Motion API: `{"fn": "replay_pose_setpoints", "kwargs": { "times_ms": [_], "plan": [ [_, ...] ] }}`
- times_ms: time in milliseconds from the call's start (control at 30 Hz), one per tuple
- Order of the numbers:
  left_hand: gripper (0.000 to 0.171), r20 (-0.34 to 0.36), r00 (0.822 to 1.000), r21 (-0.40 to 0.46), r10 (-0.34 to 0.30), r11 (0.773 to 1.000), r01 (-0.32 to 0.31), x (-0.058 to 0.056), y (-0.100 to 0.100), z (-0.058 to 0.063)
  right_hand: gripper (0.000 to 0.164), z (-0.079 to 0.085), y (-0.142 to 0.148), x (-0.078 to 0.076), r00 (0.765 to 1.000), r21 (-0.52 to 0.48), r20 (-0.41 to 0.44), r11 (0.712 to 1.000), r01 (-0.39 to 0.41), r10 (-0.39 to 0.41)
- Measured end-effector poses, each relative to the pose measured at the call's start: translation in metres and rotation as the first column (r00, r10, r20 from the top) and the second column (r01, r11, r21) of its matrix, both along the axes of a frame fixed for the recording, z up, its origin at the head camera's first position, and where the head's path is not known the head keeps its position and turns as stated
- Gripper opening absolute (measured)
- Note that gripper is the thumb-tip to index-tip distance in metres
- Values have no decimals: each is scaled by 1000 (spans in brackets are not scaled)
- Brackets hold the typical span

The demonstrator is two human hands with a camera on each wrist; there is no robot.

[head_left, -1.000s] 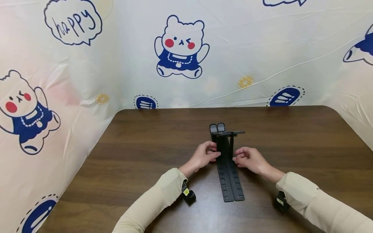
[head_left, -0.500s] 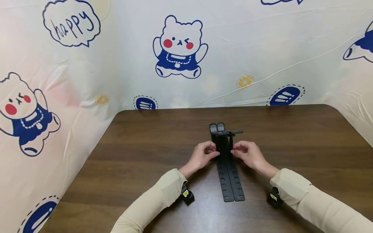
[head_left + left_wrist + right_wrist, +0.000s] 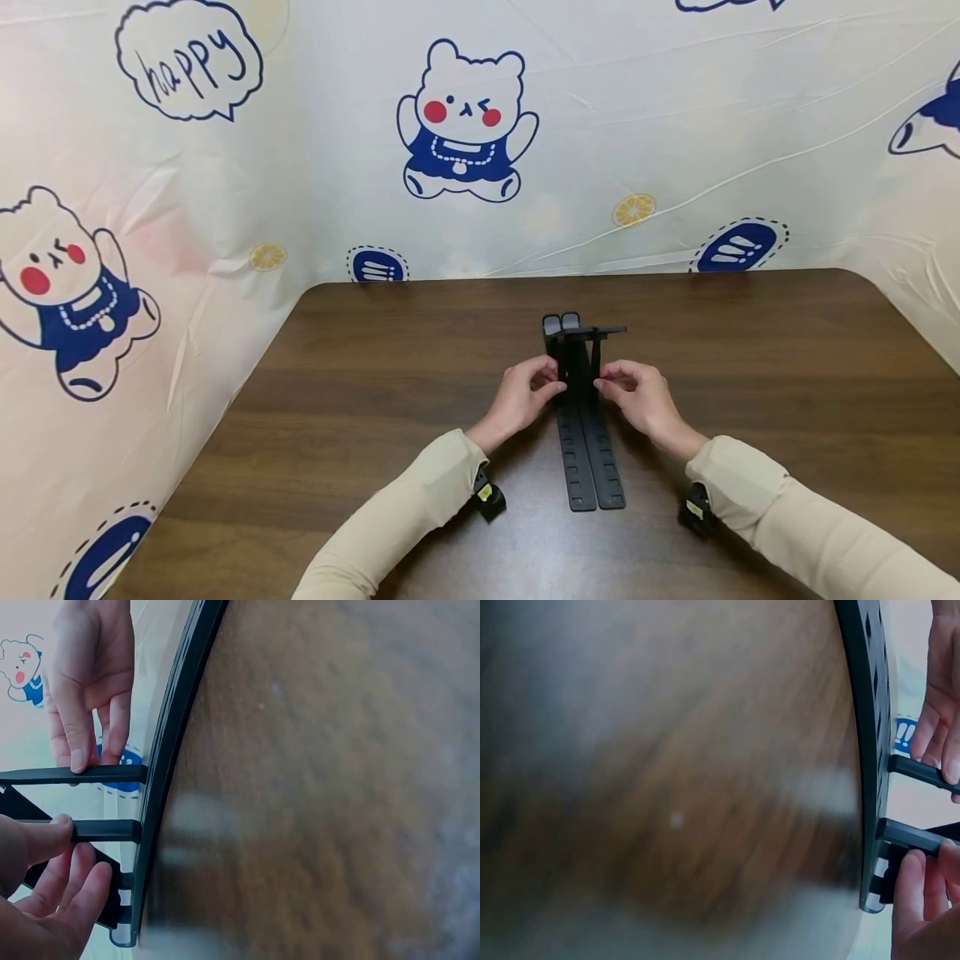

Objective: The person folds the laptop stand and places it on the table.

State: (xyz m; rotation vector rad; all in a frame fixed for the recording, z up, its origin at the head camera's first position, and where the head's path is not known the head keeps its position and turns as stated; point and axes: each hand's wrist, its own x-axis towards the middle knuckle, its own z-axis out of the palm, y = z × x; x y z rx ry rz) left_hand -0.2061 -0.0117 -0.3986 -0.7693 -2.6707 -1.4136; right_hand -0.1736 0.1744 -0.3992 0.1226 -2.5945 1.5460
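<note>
A black folding laptop stand (image 3: pixel 586 454) stands on the table, its two slotted rails side by side and pointing toward me. Uprights and a crosspiece rise at its far half. On the stand's left side, my left hand (image 3: pixel 517 392) pinches one upright between thumb and fingers. From the right, my right hand (image 3: pixel 643 398) pinches the other upright. Close up in the left wrist view, the left thumb (image 3: pixel 46 838) lies along a black bar (image 3: pixel 109 831), fingers behind it. The right wrist view has the right hand (image 3: pixel 930 907) gripping a bar (image 3: pixel 911 837) near the rail (image 3: pixel 864 727).
The brown wooden table (image 3: pixel 375 367) extends on both sides of the stand. Behind it hangs a pale printed curtain (image 3: pixel 585 108) with cartoon bears, reaching round both sides. A small black camera is strapped to each wrist under the beige sleeves (image 3: pixel 405 508).
My right hand has moved in from the right and taken hold of its upright. The left hand keeps its grip. The stand's near ends sit slightly farther from me.
</note>
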Motion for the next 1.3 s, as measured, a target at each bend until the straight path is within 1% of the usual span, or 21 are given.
{"fn": "replay_pose_setpoints", "kwargs": {
  "times_ms": [133, 300, 467, 767, 867, 1067, 1200, 1300],
  "plan": [
    [15, -16, 1000, -6, 14, 1000, -14, 0, 1, 1, 11, 0, -2, 0, 1000, -15, 8, 1000, 21, -21],
    [19, -40, 999, 32, 22, 999, -20, -1, 3, 1, 12, 0, -6, 0, 998, -36, 17, 998, 55, -54],
    [19, -41, 998, 56, 40, 998, -38, -2, 4, 0, 14, 0, -9, 0, 996, -62, 35, 995, 83, -81],
    [13, -16, 997, 75, 81, 994, -79, -7, 6, 0, 19, 2, -16, -5, 991, -157, 89, 981, 112, -99],
    [14, -17, 994, 77, 104, 992, -102, -9, 6, -1, 20, 1, -18, -8, 988, -204, 112, 970, 131, -110],
    [13, -34, 989, 69, 141, 988, -139, -13, 7, -3, 23, 1, -21, -12, 977, -311, 173, 935, 172, -122],
    [11, -46, 986, 70, 161, 985, -157, -16, 8, -4, 24, 1, -22, -16, 974, -355, 188, 916, 184, -123],
    [10, -50, 984, 81, 168, 983, -164, -18, 8, -5, 24, 1, -23, -18, 973, -370, 196, 909, 192, -125]
  ]
}}
